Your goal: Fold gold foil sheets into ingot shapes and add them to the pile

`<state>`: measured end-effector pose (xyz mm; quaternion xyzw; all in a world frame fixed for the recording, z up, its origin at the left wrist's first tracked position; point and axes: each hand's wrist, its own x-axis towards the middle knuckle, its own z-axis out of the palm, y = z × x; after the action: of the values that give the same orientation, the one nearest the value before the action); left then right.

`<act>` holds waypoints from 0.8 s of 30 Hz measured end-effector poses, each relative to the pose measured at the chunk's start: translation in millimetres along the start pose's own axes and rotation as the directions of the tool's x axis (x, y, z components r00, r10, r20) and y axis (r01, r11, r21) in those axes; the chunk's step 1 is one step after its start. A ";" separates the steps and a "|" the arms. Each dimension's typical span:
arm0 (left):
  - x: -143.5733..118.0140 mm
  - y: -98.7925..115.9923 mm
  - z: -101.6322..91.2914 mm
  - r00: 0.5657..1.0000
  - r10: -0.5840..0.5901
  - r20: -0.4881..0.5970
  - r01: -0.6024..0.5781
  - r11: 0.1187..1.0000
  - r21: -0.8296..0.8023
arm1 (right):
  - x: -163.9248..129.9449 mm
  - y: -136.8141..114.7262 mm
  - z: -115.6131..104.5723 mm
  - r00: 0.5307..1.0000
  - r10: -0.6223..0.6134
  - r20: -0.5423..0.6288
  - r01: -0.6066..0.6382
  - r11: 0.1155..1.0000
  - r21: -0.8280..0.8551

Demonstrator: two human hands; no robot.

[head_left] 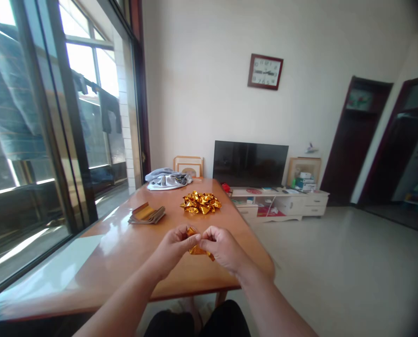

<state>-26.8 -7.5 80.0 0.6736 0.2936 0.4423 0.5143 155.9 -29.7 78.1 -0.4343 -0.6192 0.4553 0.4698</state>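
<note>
Between my two hands is a piece of shiny gold foil paper (196,250), partly folded and crinkled, held above the near part of the table. My left hand (176,243) pinches it from the left, thumb against fingers. From the right, my right hand (220,245) pinches the same piece, and the thumbs almost meet. My fingers hide much of the foil. Just beyond lies a pile of folded gold foil pieces (201,203). To the left rests a stack of flat foil paper sheets (147,214), its top sheet curling up.
The glossy wooden table (124,262) has a rounded right corner. Bundled grey cloth (168,179) lies at its far end. A window (54,117) runs along the left. Beyond the table stand a television (250,164) and a white cabinet (291,205).
</note>
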 end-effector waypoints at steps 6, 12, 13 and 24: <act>-50.3 17.9 21.9 0.988 0.028 -0.154 -0.033 0.999 -0.032 | -46.0 -19.5 11.6 0.994 -0.020 0.110 0.017 0.999 0.027; -78.1 27.6 33.1 0.975 0.068 -0.210 -0.085 0.994 -0.072 | -68.5 -32.5 19.5 0.985 -0.045 0.168 0.032 0.996 0.082; -80.4 28.3 35.0 0.974 0.074 -0.215 -0.093 0.993 -0.079 | -69.0 -33.0 20.5 0.984 -0.051 0.173 0.035 0.995 0.094; -94.6 30.4 40.8 0.923 0.152 -0.353 -0.157 0.987 0.013 | -72.6 -25.0 27.5 0.972 -0.127 0.199 0.128 0.992 0.008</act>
<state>-33.2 -114.7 77.9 0.6002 0.3238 0.5975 0.4218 139.5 -109.3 85.0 -0.3470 -0.6909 0.4639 0.4325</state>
